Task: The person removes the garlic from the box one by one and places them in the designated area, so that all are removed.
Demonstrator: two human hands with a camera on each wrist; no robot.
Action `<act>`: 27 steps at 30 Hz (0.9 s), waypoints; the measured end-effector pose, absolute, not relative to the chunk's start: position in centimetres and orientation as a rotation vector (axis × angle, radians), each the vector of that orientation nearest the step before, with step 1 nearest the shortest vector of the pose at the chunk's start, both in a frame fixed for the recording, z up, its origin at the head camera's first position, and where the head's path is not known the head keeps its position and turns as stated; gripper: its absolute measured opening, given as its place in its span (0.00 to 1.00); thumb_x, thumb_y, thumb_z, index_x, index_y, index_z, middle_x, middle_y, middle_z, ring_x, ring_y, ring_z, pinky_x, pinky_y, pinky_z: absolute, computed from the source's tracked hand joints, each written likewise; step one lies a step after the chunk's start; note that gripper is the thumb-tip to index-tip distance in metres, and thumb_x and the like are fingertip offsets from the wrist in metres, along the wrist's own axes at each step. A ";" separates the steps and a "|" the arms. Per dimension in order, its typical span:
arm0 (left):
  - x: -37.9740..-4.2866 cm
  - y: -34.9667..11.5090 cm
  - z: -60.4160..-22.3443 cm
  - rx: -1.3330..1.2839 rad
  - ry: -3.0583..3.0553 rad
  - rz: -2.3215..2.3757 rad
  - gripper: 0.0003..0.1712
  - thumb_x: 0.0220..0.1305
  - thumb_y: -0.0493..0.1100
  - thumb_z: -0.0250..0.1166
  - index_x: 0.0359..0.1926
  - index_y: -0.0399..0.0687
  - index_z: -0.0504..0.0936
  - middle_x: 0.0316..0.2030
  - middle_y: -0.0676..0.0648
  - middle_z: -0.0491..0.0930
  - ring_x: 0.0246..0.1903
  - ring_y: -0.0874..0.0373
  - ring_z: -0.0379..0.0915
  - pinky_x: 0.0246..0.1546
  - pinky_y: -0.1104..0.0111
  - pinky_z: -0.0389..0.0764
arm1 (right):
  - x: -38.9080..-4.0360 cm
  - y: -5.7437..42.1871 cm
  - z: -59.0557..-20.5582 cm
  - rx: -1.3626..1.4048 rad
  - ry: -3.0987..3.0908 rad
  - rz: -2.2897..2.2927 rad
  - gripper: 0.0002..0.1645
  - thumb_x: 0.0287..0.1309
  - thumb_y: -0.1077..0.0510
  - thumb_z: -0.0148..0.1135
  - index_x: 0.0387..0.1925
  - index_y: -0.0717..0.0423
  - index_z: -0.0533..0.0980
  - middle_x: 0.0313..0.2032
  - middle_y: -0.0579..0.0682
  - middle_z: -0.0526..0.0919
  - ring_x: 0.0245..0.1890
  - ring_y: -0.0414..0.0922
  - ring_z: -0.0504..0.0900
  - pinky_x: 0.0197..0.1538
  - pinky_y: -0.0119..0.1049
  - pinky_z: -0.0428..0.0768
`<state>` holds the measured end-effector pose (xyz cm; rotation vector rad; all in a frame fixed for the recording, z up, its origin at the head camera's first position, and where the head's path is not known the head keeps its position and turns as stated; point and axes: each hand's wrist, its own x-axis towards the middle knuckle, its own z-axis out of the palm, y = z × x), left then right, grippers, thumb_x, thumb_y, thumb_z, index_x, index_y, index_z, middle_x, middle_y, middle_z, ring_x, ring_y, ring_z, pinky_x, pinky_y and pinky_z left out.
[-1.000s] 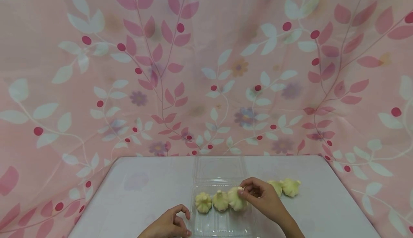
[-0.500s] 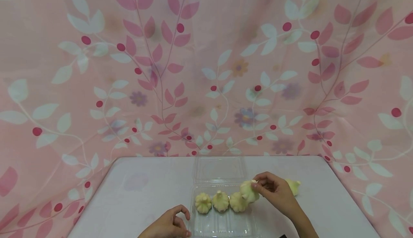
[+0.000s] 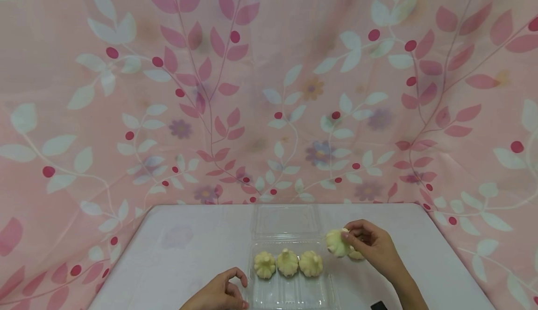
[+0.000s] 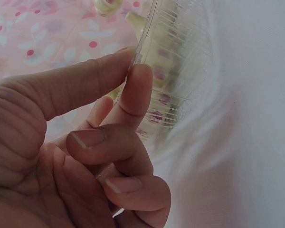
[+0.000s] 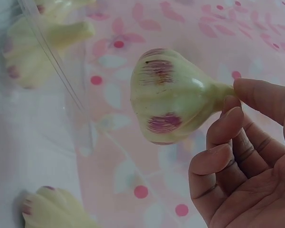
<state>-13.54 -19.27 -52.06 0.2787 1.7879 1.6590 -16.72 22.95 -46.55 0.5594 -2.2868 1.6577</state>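
Note:
My right hand pinches a garlic bulb by its stem, just right of the clear plastic container. In the right wrist view the held bulb is pale with purple streaks, its stem between thumb and fingers. Three more garlic bulbs sit in a row across the container. My left hand is at the container's left side. In the left wrist view its thumb and index finger pinch the plastic rim, with the other fingers curled below.
Another garlic bulb lies on the white table, partly hidden by my right hand. The container's lid lies folded back behind it. A small black object shows beneath my right forearm. Pink floral cloth hangs behind the table.
My right hand has carried its garlic bulb rightward from over the container to beside it, uncovering the third bulb in the row. My left hand has stayed in place.

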 end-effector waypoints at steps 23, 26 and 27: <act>-13.5 -19.4 -52.1 0.289 1.767 1.673 0.17 0.62 0.32 0.64 0.50 0.37 0.70 0.24 0.48 0.82 0.22 0.63 0.76 0.23 0.73 0.73 | -17.0 27.1 -45.8 0.282 -2.338 1.599 0.11 0.63 0.61 0.66 0.45 0.61 0.79 0.33 0.54 0.84 0.29 0.43 0.81 0.31 0.33 0.80; -13.6 -19.5 -52.1 0.304 1.757 1.681 0.17 0.62 0.32 0.64 0.50 0.37 0.70 0.24 0.48 0.82 0.22 0.63 0.77 0.23 0.72 0.73 | -16.9 27.7 -45.7 0.240 -2.348 1.574 0.12 0.64 0.60 0.66 0.46 0.61 0.79 0.33 0.53 0.84 0.29 0.45 0.81 0.31 0.33 0.80; -13.6 -19.5 -52.2 0.304 1.756 1.681 0.17 0.62 0.32 0.64 0.50 0.37 0.70 0.24 0.48 0.82 0.22 0.63 0.77 0.23 0.72 0.73 | -16.9 27.9 -45.6 0.229 -2.349 1.570 0.12 0.64 0.59 0.65 0.46 0.61 0.79 0.33 0.53 0.84 0.30 0.46 0.82 0.31 0.32 0.80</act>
